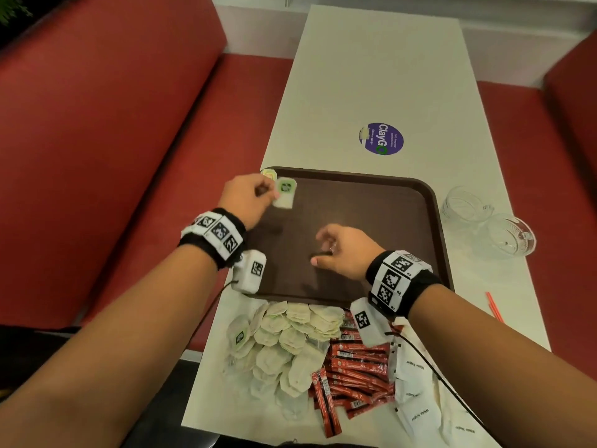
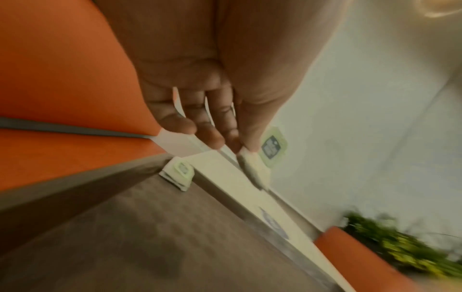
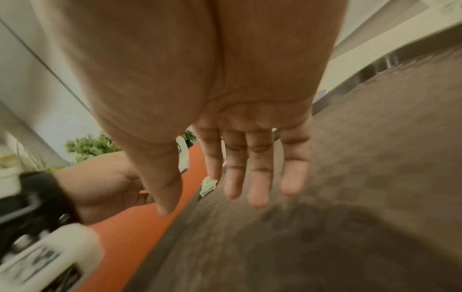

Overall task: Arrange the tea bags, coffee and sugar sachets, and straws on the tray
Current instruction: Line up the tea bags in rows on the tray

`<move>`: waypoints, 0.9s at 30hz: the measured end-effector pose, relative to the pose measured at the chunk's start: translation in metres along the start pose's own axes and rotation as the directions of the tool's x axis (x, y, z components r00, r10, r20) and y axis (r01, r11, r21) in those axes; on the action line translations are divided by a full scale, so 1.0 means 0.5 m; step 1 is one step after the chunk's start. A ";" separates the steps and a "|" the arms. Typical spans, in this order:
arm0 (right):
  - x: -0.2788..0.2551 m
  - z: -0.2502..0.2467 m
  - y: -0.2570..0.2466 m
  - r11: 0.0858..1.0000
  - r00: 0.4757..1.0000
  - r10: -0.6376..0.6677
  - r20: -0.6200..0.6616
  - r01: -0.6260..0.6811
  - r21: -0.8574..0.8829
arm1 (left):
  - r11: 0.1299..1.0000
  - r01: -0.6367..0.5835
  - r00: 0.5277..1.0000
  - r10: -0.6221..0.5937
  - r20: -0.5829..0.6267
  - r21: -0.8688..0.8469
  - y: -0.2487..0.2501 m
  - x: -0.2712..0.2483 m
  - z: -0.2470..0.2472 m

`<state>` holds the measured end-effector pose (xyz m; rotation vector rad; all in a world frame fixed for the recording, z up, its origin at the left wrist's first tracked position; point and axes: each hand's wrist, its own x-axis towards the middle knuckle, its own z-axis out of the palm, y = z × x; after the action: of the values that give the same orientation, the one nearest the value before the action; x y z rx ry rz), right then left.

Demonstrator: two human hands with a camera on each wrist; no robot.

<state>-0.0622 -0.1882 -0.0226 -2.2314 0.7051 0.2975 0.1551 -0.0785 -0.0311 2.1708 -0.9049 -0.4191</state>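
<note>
A brown tray lies on the white table. My left hand hovers over the tray's far left corner and pinches a tea bag with a green tag between thumb and fingers; the same tea bag hangs above the tray. Another tea bag lies in that corner, also seen as a small tea bag. My right hand floats over the tray's middle with relaxed fingers and holds nothing. Near me lie piles of tea bags, red coffee sachets and white sugar sachets.
Two glass cups stand right of the tray. An orange straw lies near the table's right edge. A purple sticker is beyond the tray. Red bench seats flank the table.
</note>
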 end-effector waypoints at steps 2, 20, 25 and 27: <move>-0.013 0.003 0.017 0.992 0.992 0.037 0.121 -0.022 -0.126 | 0.991 0.114 0.992 -0.109 -0.070 0.068 -0.020 0.044 0.001; -0.033 0.024 0.055 0.967 0.941 0.087 0.328 -0.001 -0.254 | 0.890 0.311 0.950 -0.287 -0.120 0.334 -0.021 0.157 0.049; -0.035 0.024 0.053 0.964 0.942 0.093 0.322 -0.004 -0.266 | 0.831 0.213 0.968 -0.252 0.006 0.514 0.009 0.162 0.072; -0.038 0.023 0.052 0.963 0.943 0.095 0.319 -0.006 -0.269 | 0.803 0.180 0.973 -0.230 0.018 0.568 0.016 0.158 0.075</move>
<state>-0.0928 -0.1867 -0.0385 -2.3325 0.5659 0.8138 0.1867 -0.1579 -0.0520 2.8361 -0.9245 -0.3831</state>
